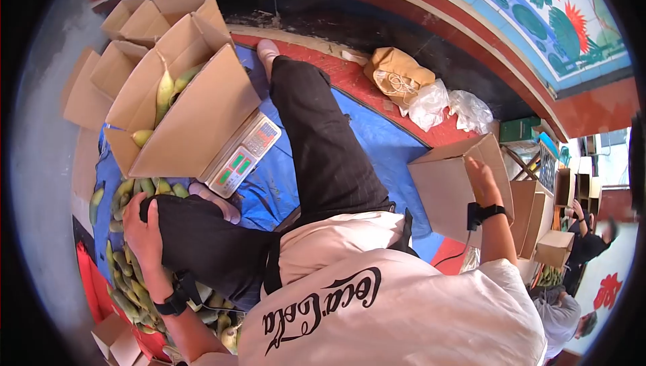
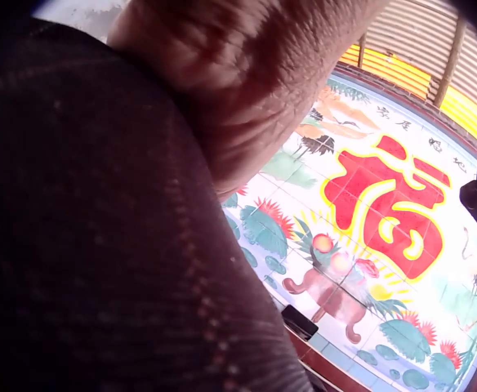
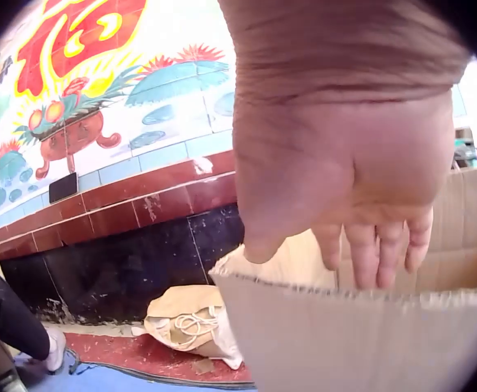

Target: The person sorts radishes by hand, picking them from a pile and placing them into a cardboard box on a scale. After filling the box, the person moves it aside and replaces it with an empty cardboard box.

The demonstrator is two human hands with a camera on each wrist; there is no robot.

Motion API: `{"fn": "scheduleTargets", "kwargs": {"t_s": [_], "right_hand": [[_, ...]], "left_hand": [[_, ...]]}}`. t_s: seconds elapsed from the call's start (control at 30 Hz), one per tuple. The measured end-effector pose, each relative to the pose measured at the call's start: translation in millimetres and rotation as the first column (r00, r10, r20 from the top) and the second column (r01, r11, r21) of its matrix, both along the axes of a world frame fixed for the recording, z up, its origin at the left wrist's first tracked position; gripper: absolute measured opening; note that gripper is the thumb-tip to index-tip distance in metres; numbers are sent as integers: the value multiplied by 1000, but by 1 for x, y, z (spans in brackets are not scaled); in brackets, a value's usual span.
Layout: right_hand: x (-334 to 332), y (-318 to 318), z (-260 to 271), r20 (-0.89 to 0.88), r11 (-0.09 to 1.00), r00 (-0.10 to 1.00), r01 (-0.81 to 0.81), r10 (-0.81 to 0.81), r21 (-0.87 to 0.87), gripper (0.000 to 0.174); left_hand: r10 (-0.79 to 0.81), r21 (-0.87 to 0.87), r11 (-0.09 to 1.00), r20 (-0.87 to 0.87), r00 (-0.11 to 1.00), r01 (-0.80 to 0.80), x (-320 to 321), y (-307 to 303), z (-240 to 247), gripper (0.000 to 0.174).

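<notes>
box (image 1: 439, 188) stands near the blue sheet (image 1: 380, 137), right hand (image 1: 483, 183) at its open top, grip wide, fingers straight; left hand (image 1: 142, 235) rests loosely on the knee (image 1: 180, 226).

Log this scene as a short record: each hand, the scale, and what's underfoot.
Left hand: rests on the knee
Right hand: fingers straight, at a box; contact unclear
Scale: lit green, under a carton holding long vegetables
Underfoot: blue sheet, with a vegetable heap near the knee
</notes>
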State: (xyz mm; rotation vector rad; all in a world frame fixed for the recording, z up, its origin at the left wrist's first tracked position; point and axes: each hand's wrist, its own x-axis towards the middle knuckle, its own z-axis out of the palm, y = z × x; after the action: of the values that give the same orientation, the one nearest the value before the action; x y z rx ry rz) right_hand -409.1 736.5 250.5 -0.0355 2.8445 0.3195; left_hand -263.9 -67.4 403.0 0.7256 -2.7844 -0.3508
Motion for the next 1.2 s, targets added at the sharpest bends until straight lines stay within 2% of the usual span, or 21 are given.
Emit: {"fn": "scheduleTargets", "kwargs": {"t_s": [0.03,0.07,0.1,0.17,0.23,0.27,0.3,0.33,0.4,0.47,0.57,0.6,0.67,0.7,0.73,0.8,0.87,0.97,1.03,1.13,1.2], "right_hand": [[5,-20,-4,38,832,953,281,-300,-479,39],[8,-35,-7,211,385,830,445,-516,-808,39],[10,-49,0,216,380,828,449,-517,-809,39],[0,-78,25,94,537,907,324,-410,-779,47],[-2,-89,18,65,713,939,300,-337,-634,38],[-8,-35,-41,-81,747,997,-41,-18,-664,34],[-1,-61,-12,-53,730,990,62,-133,-680,35],[-7,-42,-30,-33,765,999,8,-38,-644,31],[-11,-47,-21,12,901,992,119,-125,-417,34],[-18,-46,-31,-147,895,985,19,-95,-446,38],[-28,-129,28,-100,818,986,54,-135,-573,40],[-34,-145,29,-107,814,986,42,-128,-580,40],[-45,-172,28,-196,676,980,-122,-34,-726,45],[-47,-190,30,-298,674,955,-216,-5,-706,33],[-45,-206,38,-309,672,951,-231,3,-704,33],[-41,-235,60,-55,770,998,-67,41,-635,24],[-34,-213,30,23,854,965,-221,262,-471,16],[-27,-210,21,7,844,981,-163,194,-511,16],[-29,-211,31,-118,787,990,-130,73,-604,15],[-50,-228,74,-160,775,987,-81,-27,-627,15],[-57,-265,130,-190,687,977,-73,-96,-723,12]], "left_hand": [[1,15,1000,-2,1000,-1,-1,0,1,30],[-7,12,1000,0,1000,7,-4,0,1,30],[-18,20,1000,1,1000,18,-5,-1,0,30],[-21,3,1000,13,1000,21,-2,-1,0,30],[27,-37,999,11,1000,-27,-4,5,0,32],[26,-28,999,-11,1000,-26,-3,8,2,31],[8,-48,999,-29,1000,-9,-4,13,5,31],[-5,-74,997,-73,997,0,-4,10,0,31],[-36,-85,996,-157,987,23,-7,11,-1,28],[-72,-104,993,-204,976,51,-12,13,4,27],[-21,-77,997,-134,991,11,-13,14,5,27],[-17,-86,996,-133,991,6,-14,13,3,28],[-10,-97,995,-141,990,-3,-15,15,4,28],[-7,-86,996,-134,991,-5,-14,15,4,28],[-1,-75,997,-130,992,-9,-13,16,4,29],[15,-57,998,-144,990,-24,-9,15,5,29],[15,-44,999,-148,989,-21,-4,16,9,29],[36,-46,998,-166,985,-44,3,15,10,29],[41,-46,998,-170,985,-50,7,14,12,30],[28,-30,999,-158,987,-33,10,11,11,30],[27,-25,999,-154,988,-31,10,10,9,31]]}}
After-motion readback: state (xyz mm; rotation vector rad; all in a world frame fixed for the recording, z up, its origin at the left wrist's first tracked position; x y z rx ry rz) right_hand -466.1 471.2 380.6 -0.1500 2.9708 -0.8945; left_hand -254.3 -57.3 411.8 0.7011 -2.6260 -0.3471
